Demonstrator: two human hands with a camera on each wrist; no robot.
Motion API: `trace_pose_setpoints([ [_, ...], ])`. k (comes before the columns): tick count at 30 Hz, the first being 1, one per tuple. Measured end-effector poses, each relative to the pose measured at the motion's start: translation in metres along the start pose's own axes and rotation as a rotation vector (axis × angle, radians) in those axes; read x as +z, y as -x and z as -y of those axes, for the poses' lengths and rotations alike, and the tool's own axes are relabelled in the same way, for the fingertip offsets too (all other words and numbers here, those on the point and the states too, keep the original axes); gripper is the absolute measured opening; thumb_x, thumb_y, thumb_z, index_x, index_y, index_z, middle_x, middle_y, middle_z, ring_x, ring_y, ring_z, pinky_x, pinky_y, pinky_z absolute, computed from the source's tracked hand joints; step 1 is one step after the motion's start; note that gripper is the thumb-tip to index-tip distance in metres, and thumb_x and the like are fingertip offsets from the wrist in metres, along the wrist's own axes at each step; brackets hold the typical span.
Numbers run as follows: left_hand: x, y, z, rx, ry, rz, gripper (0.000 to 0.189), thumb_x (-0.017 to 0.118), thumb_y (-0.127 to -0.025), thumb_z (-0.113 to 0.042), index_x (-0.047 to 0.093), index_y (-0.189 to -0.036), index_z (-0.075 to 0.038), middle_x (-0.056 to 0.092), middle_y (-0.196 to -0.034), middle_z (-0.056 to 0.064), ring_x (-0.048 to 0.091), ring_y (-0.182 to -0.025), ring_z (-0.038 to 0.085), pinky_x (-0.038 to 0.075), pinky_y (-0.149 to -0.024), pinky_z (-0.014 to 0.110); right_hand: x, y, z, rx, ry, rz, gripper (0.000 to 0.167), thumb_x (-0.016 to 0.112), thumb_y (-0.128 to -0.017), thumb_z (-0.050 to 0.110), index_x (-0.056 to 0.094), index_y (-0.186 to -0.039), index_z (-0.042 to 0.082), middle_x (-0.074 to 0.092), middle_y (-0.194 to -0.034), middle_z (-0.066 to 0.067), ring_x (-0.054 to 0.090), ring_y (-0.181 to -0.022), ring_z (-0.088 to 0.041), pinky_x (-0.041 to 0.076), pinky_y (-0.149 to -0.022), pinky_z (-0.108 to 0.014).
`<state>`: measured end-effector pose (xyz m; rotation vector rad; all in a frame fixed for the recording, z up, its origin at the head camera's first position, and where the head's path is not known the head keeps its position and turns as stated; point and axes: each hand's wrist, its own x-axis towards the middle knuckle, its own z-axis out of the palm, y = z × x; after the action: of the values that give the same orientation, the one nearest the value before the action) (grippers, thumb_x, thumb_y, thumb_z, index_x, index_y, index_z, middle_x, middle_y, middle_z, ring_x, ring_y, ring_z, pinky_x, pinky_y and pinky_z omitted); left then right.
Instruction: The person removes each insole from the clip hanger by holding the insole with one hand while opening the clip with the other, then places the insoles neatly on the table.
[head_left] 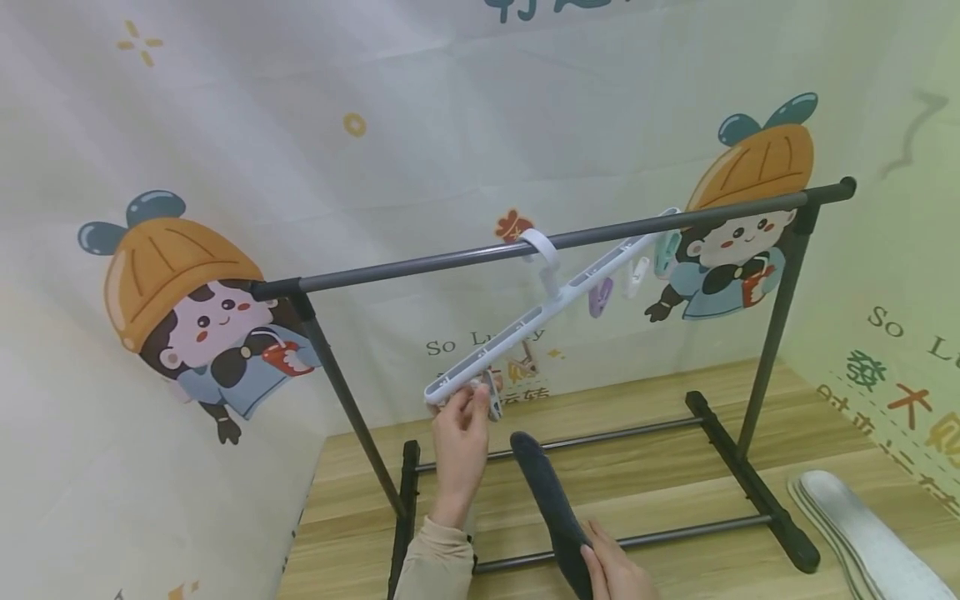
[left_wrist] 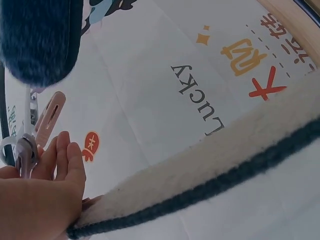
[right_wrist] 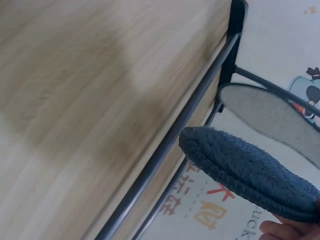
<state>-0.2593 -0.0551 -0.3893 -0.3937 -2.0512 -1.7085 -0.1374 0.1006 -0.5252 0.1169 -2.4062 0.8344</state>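
Observation:
A pale blue hanger [head_left: 498, 342] hangs tilted from the rack's top bar, its lower end at my left hand [head_left: 461, 442]. The fingers of that hand pinch a greyish clip [head_left: 492, 396] there; the clip [left_wrist: 26, 152] also shows in the left wrist view. Beside it is a pink clip [left_wrist: 51, 117]. My right hand [head_left: 615, 567] grips a dark blue fuzzy insole [head_left: 551, 512] by its lower part, with the insole [right_wrist: 245, 170] pointing up and away. A pale insole with a blue edge [left_wrist: 210, 175] crosses the left wrist view; what holds it is hidden.
A black clothes rack [head_left: 405, 267] stands on the wood-look surface [head_left: 622, 492]. Purple [head_left: 600, 297], white [head_left: 637, 277] and green [head_left: 667, 252] clips hang from the hanger's raised side. Stacked pale insoles [head_left: 862, 533] lie at the right. A printed cloth [head_left: 420, 167] forms the backdrop.

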Motion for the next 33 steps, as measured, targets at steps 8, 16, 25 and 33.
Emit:
trace_pose_setpoints([
  [8, -0.004, 0.002, -0.002, 0.015, 0.011, 0.045, 0.028, 0.053, -0.103, -0.021, 0.066, -0.105, 0.004, 0.072, -0.115, 0.018, 0.066, -0.114, 0.029, 0.052, -0.099, 0.044, -0.011, 0.001, -0.023, 0.026, 0.01, -0.075, 0.024, 0.065, -0.088, 0.001, 0.071, -0.111, -0.002, 0.071, -0.111, -0.023, 0.071, -0.095, -0.04, 0.059, -0.077, -0.05],
  [16, -0.009, 0.023, -0.001, 0.016, -0.141, 0.049, 0.03, 0.057, -0.101, -0.025, 0.062, -0.119, -0.001, 0.071, -0.115, 0.019, 0.064, -0.117, 0.035, 0.045, -0.104, 0.056, -0.029, -0.002, -0.041, 0.099, -0.013, -0.016, 0.023, 0.059, -0.095, 0.003, 0.067, -0.114, -0.005, 0.067, -0.113, -0.033, 0.069, -0.093, -0.047, 0.056, -0.077, -0.057],
  [25, -0.015, 0.06, -0.005, -0.101, -0.167, 0.087, 0.038, 0.059, -0.1, -0.029, 0.059, -0.129, -0.004, 0.064, -0.132, 0.014, 0.06, -0.123, 0.034, 0.042, -0.106, 0.058, -0.04, -0.002, -0.06, 0.142, 0.036, 0.016, 0.024, 0.052, -0.099, 0.002, 0.062, -0.117, -0.011, 0.063, -0.113, -0.038, 0.068, -0.087, -0.05, 0.057, -0.072, -0.057],
  [33, -0.025, 0.086, -0.009, -0.21, -0.155, 0.104, 0.039, 0.063, -0.098, -0.022, 0.056, -0.131, -0.004, 0.06, -0.137, 0.013, 0.056, -0.128, 0.034, 0.035, -0.109, 0.064, -0.062, -0.004, -0.084, 0.217, 0.092, 0.049, 0.027, 0.048, -0.101, 0.003, 0.058, -0.12, -0.014, 0.058, -0.117, -0.041, 0.066, -0.088, -0.055, 0.055, -0.072, -0.061],
])
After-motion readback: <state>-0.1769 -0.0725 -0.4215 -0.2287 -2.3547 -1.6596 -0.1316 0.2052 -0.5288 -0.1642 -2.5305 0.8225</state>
